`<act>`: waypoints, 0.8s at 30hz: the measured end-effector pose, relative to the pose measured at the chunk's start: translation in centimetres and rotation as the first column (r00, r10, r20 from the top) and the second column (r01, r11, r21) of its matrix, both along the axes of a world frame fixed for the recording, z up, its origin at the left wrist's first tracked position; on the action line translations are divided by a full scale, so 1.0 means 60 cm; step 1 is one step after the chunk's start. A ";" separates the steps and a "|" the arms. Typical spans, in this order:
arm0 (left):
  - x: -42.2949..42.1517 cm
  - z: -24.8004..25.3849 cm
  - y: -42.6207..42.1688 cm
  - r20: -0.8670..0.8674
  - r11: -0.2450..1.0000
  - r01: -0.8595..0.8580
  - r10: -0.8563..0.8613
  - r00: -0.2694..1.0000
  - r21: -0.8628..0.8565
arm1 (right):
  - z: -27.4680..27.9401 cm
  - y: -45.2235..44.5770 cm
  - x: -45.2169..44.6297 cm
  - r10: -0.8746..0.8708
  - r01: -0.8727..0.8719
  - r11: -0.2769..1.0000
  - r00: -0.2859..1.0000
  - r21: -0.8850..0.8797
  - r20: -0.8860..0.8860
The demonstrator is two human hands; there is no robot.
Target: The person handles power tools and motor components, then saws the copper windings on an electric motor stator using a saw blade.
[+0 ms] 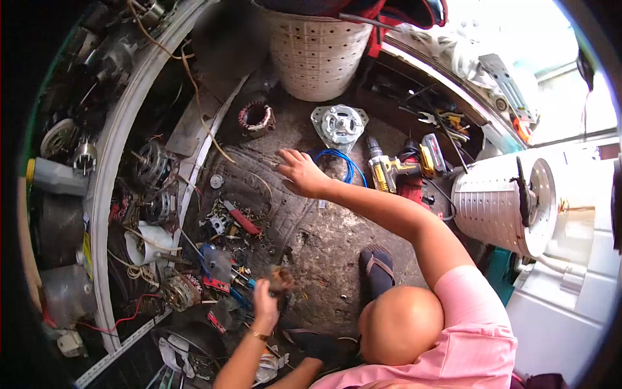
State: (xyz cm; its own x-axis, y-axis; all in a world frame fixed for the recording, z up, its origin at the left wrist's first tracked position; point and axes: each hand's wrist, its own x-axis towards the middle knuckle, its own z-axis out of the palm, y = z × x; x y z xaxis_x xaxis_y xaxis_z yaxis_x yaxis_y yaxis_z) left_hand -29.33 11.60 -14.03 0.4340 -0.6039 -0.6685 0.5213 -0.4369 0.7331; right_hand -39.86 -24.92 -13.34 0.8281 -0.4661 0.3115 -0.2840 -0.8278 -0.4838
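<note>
My right hand (302, 172) is stretched over the floor with its fingers apart and nothing in it. It is nearest to a coil of blue wire (350, 167) and a silver motor (340, 126). A stator with red-laced windings (256, 118) sits further back. My left hand (264, 306), with a bracelet at the wrist, is closed on a blurred brown object (282, 279), above scattered tools and small parts. A red-handled tool (243, 219) lies on the dark mat (259, 175) between these groups.
A yellow drill (389, 172) and a battery (432, 154) lie to the right. One perforated white drum (314, 58) stands at the back, another (492, 201) lies at the right. Motors (155, 163) line the left side. My sandalled foot (378, 269) rests on the floor.
</note>
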 end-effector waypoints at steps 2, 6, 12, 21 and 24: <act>-0.068 0.000 -0.035 0.083 0.996 0.084 -0.087 0.993 0.039 | -0.010 0.026 -0.055 -0.058 0.056 0.996 0.998 0.072 0.038; -0.174 -0.049 -0.063 0.227 0.978 0.178 -0.149 0.962 -0.111 | 0.003 0.063 -0.183 -0.209 0.191 0.953 0.976 0.236 0.055; -0.228 -0.122 -0.039 0.501 0.936 0.264 -0.348 0.792 0.233 | 0.018 0.112 -0.315 -0.409 0.378 0.886 0.910 0.269 0.065; -0.192 -0.078 -0.056 0.518 0.703 0.425 -0.709 0.478 0.570 | 0.070 0.227 -0.408 -0.429 0.393 0.857 0.903 0.335 0.038; -0.196 -0.068 -0.064 0.486 0.741 0.455 -0.669 0.563 0.493 | 0.123 0.260 -0.472 -0.445 0.376 0.817 0.893 0.436 0.063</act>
State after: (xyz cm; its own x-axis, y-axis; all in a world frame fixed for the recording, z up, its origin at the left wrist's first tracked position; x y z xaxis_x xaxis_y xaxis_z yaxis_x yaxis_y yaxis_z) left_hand -41.07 7.78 -18.11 0.4305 -0.7005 -0.5692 -0.4115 -0.7136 0.5669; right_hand -68.16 -9.29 -5.97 0.4880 -0.8633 0.1284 -0.4468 -0.3734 -0.8130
